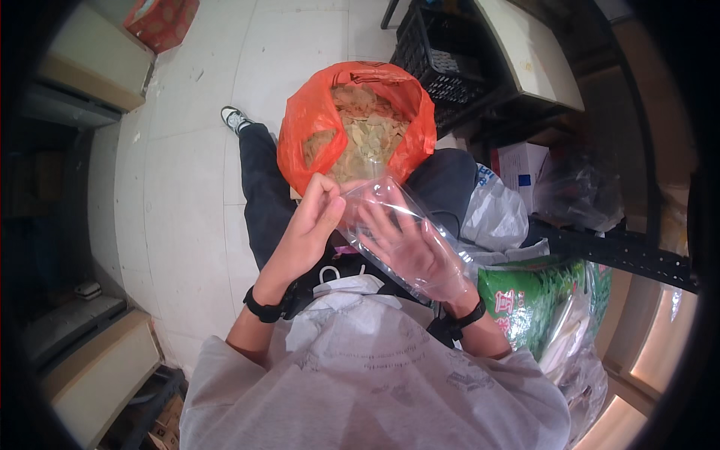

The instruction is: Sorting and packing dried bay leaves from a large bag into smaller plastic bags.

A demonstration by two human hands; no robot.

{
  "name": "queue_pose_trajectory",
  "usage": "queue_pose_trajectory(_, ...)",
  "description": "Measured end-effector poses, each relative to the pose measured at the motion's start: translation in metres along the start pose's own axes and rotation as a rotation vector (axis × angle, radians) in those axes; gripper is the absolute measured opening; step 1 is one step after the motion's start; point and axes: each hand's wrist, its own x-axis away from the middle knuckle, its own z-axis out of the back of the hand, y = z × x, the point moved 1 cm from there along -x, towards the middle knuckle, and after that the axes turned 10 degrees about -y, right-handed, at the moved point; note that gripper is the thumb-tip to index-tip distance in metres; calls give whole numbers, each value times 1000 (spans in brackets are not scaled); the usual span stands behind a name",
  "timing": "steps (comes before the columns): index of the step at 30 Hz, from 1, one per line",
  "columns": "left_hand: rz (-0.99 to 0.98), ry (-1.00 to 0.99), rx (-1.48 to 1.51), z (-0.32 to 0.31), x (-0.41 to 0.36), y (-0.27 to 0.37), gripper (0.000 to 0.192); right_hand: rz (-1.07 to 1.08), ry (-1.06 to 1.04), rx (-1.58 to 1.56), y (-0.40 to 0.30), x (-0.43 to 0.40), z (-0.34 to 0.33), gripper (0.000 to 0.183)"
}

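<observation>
A clear plastic bag [365, 216] is stretched between my hands in front of my lap. My left hand [318, 222] pinches its edge between thumb and fingers. Inside the bag is my right hand [408, 247], palm up with the fingers spread, seen through the film. Just beyond both hands, an orange-red plastic bag [304, 121] stands wide open between my legs. Dry, flat, yellowish-brown flakes [368, 132], like pieces of dried leaf, fill much of it. What supports that bag underneath is mostly hidden.
At the upper right, a black plastic crate [439, 62] stands beside a pale-topped table [529, 50]. On my right lie a white plastic bag [495, 214], a white box [523, 169] and a green printed sack [523, 298]. A red patterned bag [162, 22] sits far left on the tiled floor [185, 169].
</observation>
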Motion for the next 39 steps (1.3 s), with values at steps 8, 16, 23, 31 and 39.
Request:
queue_pose_trajectory(8, 10, -27, -32, 0, 5, 2, 18, -58, -152, -52, -4, 4, 3, 80)
queue_pose_trajectory(16, -20, -40, 48, -7, 2, 3, 19, -160, -180, -2, -5, 6, 12, 84)
queue_pose_trajectory(23, 41, -37, -2, 6, 0, -8, 19, -49, -75, -3, -5, -1, 3, 84)
queue_pose_trajectory(31, 73, -20, -17, 47, -36, 9, 17, -97, 4, 77, -67, -10, -15, 71)
queue_pose_trajectory(39, -224, 315, -849, 59, -82, 59, 40, -255, 298, 64, -105, -63, 6, 68)
